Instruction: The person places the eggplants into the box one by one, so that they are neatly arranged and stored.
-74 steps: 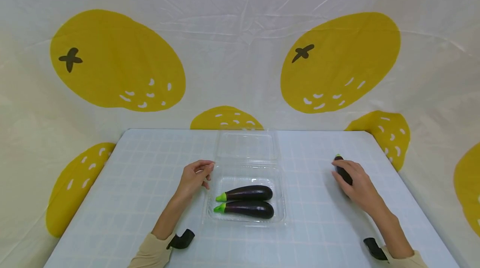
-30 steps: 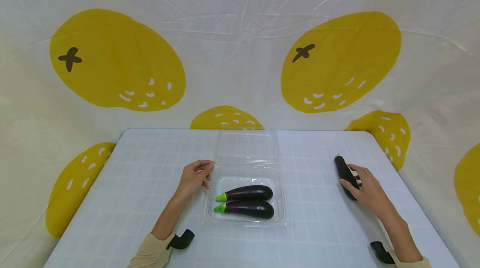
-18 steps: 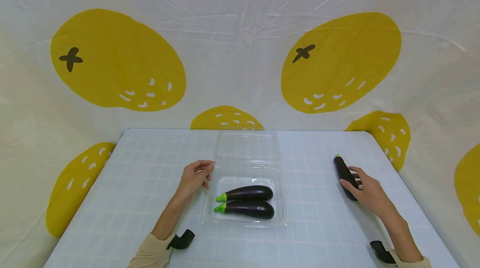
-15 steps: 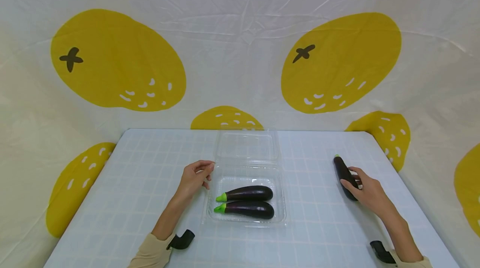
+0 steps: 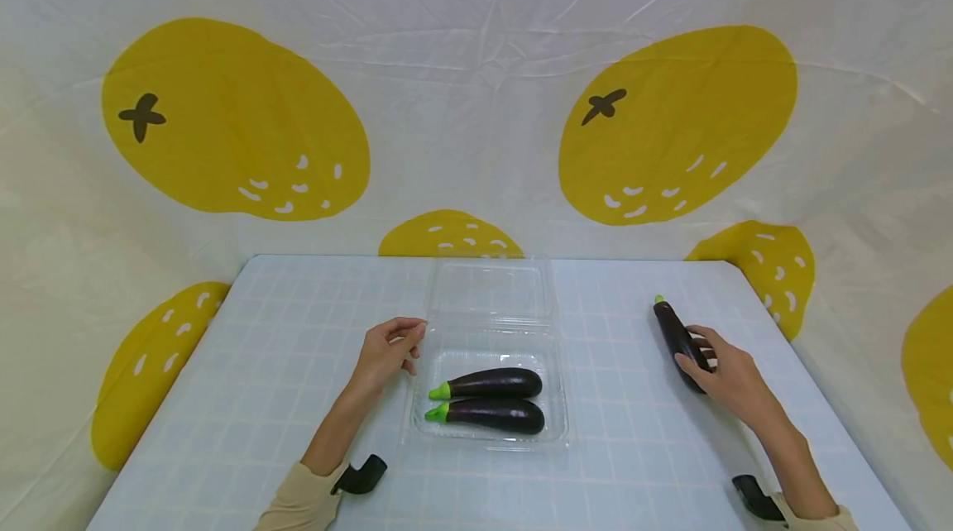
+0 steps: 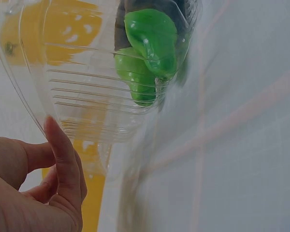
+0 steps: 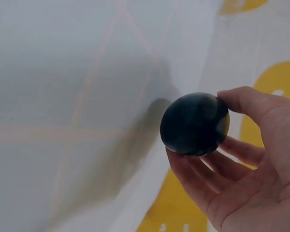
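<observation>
My right hand [image 5: 725, 370] holds a dark purple eggplant [image 5: 676, 341] by its thick end, thumb on one side and fingers on the other. Its green stem end points away to the upper left. In the right wrist view the rounded end of this eggplant [image 7: 191, 125] faces the camera, and a shadow falls on the table beside it. A hinged clear plastic container [image 5: 484, 337] lies with its lid back at the table's middle. Two eggplants, an upper one [image 5: 495, 382] and a lower one [image 5: 495, 415], lie side by side inside. At its left rim, my left hand [image 6: 53, 183] pinches the edge.
The clear lid [image 5: 489, 291] reaches the far edge of the table [image 5: 313, 291], which has a pale checked cover. A white sheet [image 5: 462, 142] with yellow fruit prints hangs behind and at the sides. Black wrist mounts [image 5: 361, 475] sit at both cuffs.
My right hand slid back along the eggplant to its thick end. Lately the eggplant's stem end has swung up and left. The left hand, container and its two eggplants stay put.
</observation>
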A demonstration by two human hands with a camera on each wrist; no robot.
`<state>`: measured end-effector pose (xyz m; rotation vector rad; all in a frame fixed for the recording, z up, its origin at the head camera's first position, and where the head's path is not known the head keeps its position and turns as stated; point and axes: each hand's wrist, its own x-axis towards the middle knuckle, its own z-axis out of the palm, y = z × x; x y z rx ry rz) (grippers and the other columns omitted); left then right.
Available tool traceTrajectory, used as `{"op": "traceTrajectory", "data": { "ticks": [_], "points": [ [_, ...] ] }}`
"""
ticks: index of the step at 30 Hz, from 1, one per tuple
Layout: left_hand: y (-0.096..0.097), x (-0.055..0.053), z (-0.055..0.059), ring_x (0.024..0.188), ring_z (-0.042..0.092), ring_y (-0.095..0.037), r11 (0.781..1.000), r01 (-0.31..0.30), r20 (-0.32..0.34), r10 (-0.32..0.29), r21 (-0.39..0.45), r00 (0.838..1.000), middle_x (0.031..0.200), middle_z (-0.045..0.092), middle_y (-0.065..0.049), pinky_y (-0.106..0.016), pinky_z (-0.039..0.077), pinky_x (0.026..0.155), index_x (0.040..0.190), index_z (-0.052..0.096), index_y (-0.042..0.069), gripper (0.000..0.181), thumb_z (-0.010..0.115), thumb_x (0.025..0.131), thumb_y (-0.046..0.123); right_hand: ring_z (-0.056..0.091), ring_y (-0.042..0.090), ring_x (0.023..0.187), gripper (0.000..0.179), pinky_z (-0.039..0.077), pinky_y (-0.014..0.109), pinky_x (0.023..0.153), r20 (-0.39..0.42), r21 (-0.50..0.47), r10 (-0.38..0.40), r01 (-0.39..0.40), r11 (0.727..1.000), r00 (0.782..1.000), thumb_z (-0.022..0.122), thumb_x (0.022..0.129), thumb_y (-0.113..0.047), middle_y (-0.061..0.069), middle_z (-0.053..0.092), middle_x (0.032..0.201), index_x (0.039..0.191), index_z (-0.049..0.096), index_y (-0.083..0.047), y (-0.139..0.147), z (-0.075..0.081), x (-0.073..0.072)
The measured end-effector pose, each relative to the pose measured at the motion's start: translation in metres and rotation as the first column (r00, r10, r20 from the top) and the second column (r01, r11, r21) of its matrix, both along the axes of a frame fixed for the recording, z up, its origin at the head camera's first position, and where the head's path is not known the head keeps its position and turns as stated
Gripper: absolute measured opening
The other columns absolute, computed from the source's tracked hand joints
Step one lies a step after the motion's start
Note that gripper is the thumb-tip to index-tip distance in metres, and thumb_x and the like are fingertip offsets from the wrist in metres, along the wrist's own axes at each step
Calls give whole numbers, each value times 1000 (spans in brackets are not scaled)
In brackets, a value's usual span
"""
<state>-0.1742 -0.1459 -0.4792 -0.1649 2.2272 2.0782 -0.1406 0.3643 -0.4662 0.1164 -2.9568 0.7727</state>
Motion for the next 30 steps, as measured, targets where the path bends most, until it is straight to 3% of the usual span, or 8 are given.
{"op": "traceTrajectory", "data": {
  "ticks": [12, 30],
  "points": [
    [0, -1, -2, 66, 56, -16, 1000, -7, 8, 7, -7, 1000, 94, 65, -16, -25, 52, 48, 124, 66, -7, 33, 69, 101, 17, 60, 49, 106, 62, 56, 61, 86, 40, -2, -8, 8, 1000, 999, 73, 96, -21, 38, 57, 129, 144, 44, 5, -7, 8, -3],
    [1, -2, 0, 67, 56, -16, 1000, -5, 8, 5, 13, 1000, 92, 64, -14, -24, 52, 47, 123, 67, -7, 33, 71, 100, 16, 65, 46, 98, 61, 58, 58, 82, -21, -9, 51, -51, 999, 998, 76, 95, -18, 36, 59, 124, 142, 47, 6, -25, 25, -9]
  ]
}}
